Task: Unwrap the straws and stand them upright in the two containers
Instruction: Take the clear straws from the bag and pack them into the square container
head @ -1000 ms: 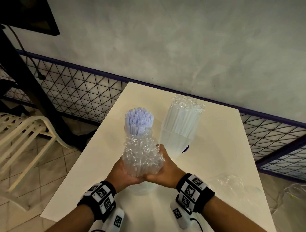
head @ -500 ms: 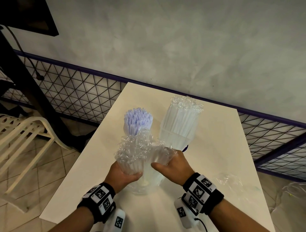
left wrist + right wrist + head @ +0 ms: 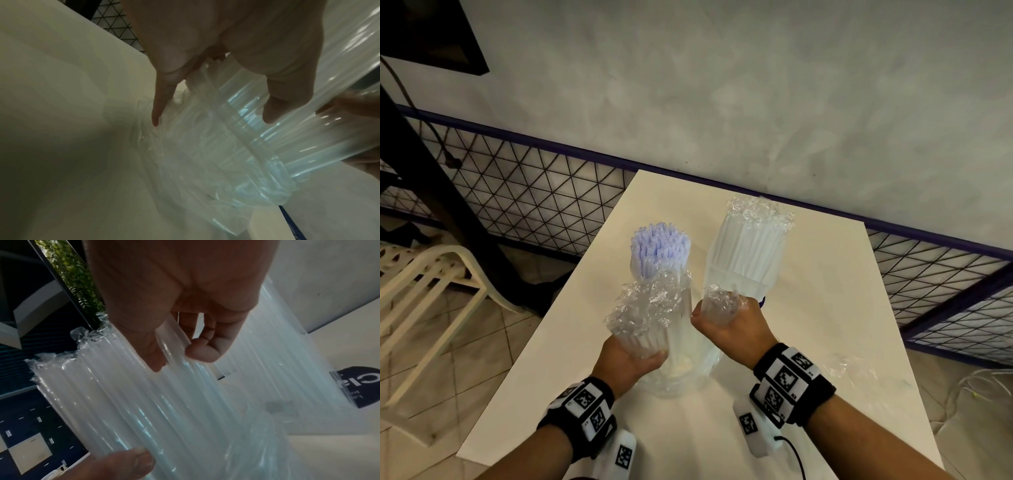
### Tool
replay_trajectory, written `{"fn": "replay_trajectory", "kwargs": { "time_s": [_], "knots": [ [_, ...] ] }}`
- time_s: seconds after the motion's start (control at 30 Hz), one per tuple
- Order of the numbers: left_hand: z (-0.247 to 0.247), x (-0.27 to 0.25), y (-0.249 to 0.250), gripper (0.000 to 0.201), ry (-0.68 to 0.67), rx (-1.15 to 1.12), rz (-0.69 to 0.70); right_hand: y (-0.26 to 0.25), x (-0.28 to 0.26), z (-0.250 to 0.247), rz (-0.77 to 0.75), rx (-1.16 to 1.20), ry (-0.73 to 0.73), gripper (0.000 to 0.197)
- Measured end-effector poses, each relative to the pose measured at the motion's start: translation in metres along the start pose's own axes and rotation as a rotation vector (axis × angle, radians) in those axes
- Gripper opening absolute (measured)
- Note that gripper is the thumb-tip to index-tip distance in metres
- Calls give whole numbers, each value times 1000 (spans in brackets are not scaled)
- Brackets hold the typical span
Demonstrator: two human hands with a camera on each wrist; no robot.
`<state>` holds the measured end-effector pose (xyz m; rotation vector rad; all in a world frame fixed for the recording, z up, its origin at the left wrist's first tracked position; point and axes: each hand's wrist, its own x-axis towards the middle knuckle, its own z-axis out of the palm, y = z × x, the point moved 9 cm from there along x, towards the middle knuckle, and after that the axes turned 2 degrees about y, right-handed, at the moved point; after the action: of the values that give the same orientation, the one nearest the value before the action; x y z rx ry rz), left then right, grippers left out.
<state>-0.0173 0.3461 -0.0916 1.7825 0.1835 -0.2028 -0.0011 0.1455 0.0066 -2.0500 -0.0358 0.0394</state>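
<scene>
My left hand (image 3: 635, 356) grips a bundle of clear wrapped straws (image 3: 647, 315), held upright over a clear container (image 3: 681, 383) on the cream table (image 3: 571, 342). In the left wrist view the fingers (image 3: 287, 104) curl round the bundle (image 3: 236, 146). My right hand (image 3: 727, 320) grips a smaller bunch of straws (image 3: 717, 301) just to the right; in the right wrist view its thumb and fingers (image 3: 203, 352) pinch a few straws (image 3: 172, 339). Behind them stand purple straws (image 3: 659, 245) and a tall clump of white wrapped straws (image 3: 750, 250).
Crumpled clear wrapping (image 3: 856, 371) lies on the table at the right. A wire-mesh fence (image 3: 534, 192) and a grey wall run behind the table. A cream plastic chair (image 3: 431, 274) stands on the tiled floor at the left.
The hands held one bundle together; they have drawn apart. The right hand has pulled a smaller bunch off to the right while the left keeps the main bundle.
</scene>
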Motion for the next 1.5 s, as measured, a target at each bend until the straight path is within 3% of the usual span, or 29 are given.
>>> {"fn": "replay_trajectory", "kwargs": {
  "time_s": [0.1, 0.2, 0.33, 0.57, 0.63, 0.77, 0.93, 1.13, 1.2, 1.33, 1.43, 1.5],
  "knots": [
    [2, 1, -1, 23, 11, 9, -22, -9, 2, -9, -23, -2, 45, 9],
    [5, 2, 1, 39, 26, 25, -26, -11, 4, -18, -11, -11, 79, 6],
    [3, 3, -7, 20, 29, -5, -38, -21, 6, -29, -10, -42, 74, 5],
    [9, 4, -5, 21, -12, 3, -26, -39, 13, -47, -57, -20, 4, 6],
    [7, 5, -9, 20, 17, -29, -24, -37, 16, -43, -49, -40, -26, 12],
    [7, 9, -18, 24, -17, -29, -68, -29, 15, -25, -20, -78, -87, 42],
    [8, 8, -9, 39, -43, 11, -32, -38, 12, -20, -55, -27, -49, 33],
    [6, 10, -17, 41, -33, 23, -50, -40, 16, -39, -45, -24, 31, 56],
    [7, 8, -9, 44, -23, 22, -16, -45, 17, -48, -55, -23, 45, 51],
    [10, 7, -9, 44, -55, 28, -29, -65, 18, -75, -56, 40, 69, 13],
    [9, 11, -25, 32, -36, -47, -84, -85, 20, -100, -70, 91, 106, 12],
    [7, 10, -29, 49, -31, -59, -107, -100, 23, -120, -93, 114, 129, 15]
  ]
}}
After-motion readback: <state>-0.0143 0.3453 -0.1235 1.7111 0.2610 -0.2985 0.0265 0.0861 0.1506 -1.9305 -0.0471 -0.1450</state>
